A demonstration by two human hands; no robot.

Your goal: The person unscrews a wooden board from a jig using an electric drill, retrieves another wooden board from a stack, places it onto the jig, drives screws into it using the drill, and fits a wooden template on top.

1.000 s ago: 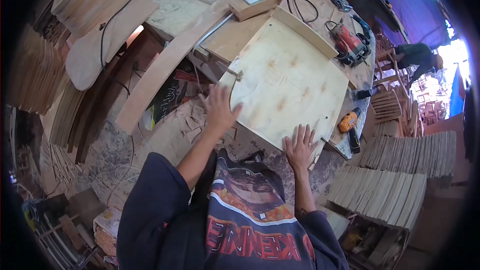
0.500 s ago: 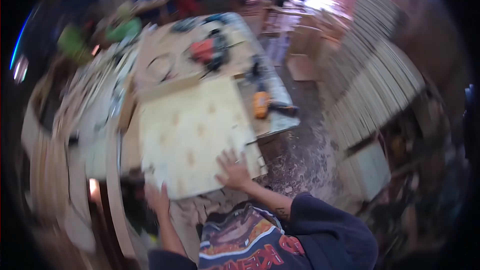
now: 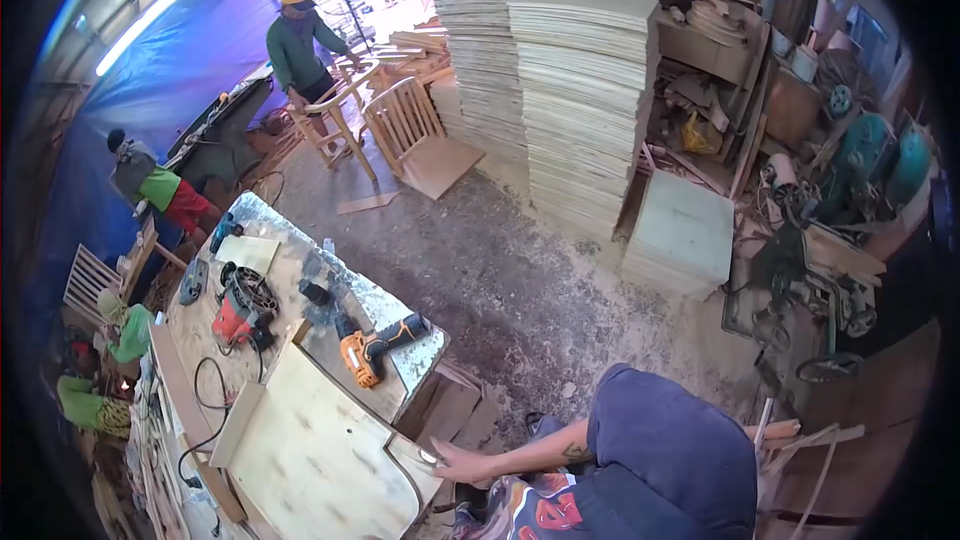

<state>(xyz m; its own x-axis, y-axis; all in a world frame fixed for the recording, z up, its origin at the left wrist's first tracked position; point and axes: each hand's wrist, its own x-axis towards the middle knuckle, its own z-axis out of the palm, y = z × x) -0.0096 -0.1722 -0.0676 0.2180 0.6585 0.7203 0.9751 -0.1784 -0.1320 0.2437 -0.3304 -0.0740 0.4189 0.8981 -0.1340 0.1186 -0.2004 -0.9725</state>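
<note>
My right hand is at the near right corner of a pale plywood panel, touching its edge with fingers apart. The panel lies on the workbench at the lower left, with a raised wooden strip along its far left side. Just beyond the panel lies an orange and black cordless drill. A red and black power tool with a cable rests further back on the bench. My left hand is out of the frame.
A person in a dark top and yellow cap holds a wooden chair frame. Other people are at the left. Tall stacks of plywood sheets stand beyond the floor. Machines and scrap are at the right.
The view has swung to the right, across the floor and sheet stacks. My left hand has left the view. My right hand has moved from the panel's surface to its corner.
</note>
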